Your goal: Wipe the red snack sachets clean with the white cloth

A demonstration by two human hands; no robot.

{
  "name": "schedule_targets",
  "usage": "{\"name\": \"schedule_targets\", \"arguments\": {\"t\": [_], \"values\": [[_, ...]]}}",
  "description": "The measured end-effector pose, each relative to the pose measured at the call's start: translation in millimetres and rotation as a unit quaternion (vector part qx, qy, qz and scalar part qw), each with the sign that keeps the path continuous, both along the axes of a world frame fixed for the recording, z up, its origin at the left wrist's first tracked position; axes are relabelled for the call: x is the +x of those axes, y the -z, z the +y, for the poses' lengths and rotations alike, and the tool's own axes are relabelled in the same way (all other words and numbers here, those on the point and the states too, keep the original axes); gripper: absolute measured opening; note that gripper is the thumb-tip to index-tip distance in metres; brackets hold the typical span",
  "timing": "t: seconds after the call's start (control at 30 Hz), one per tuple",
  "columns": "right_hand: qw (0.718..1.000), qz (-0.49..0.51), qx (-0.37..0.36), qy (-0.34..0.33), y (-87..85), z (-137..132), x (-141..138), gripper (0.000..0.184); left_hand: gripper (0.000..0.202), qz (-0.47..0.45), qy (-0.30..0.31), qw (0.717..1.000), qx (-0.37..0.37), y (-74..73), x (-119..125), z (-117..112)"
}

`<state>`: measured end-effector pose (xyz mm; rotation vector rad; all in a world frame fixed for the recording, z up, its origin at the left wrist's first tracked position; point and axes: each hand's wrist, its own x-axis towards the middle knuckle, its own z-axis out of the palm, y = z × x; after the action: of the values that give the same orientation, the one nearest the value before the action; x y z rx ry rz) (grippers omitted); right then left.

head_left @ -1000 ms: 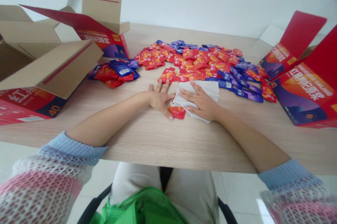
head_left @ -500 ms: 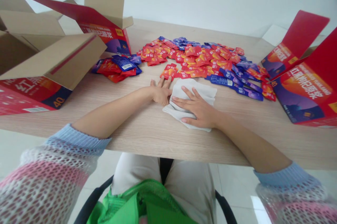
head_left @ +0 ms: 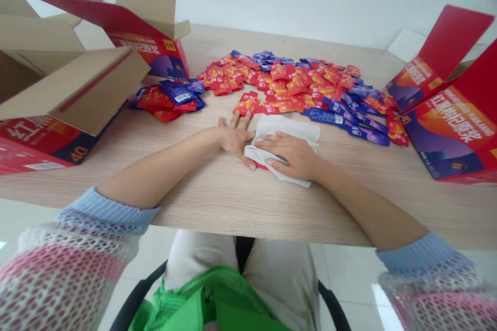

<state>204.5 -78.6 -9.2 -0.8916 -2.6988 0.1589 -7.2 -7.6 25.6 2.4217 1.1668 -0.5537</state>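
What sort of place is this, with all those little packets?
Probably a workroom, perhaps a packing room, though I can't be sure. Look at the pile of red and blue sachets, the open printed cartons and the long wood-grain table.

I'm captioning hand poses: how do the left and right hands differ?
The left hand has its fingers spread; the right hand has them closer together. The left hand rests mostly on the table; the right hand lies on a white cloth. Both are palm down.
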Motion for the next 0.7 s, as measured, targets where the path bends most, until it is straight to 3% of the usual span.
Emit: {"name": "schedule_targets", "arguments": {"t": [0.17,0.4,0.5,0.7], "values": [[0.999,-0.031,0.003,0.043,-0.9,7.7,13.0,0.051,0.131,0.003,0.0,1.0,-0.002,-0.6,-0.1,3.5],[0.977,-0.075,0.03,0.199,1.6,16.8,25.7,0.055,0.127,-0.005,-0.017,1.0,0.02,5.3,-2.0,3.1],[0.981,-0.073,0.044,0.176,2.8,13.3,21.6,0.058,0.123,-0.021,-0.034,0.999,0.029,6.2,-2.9,1.2],[0.997,-0.056,0.028,0.047,1.3,-9.7,-1.0,0.061,0.112,-0.012,-0.039,0.998,0.05,12.0,-0.8,1.9]]}}
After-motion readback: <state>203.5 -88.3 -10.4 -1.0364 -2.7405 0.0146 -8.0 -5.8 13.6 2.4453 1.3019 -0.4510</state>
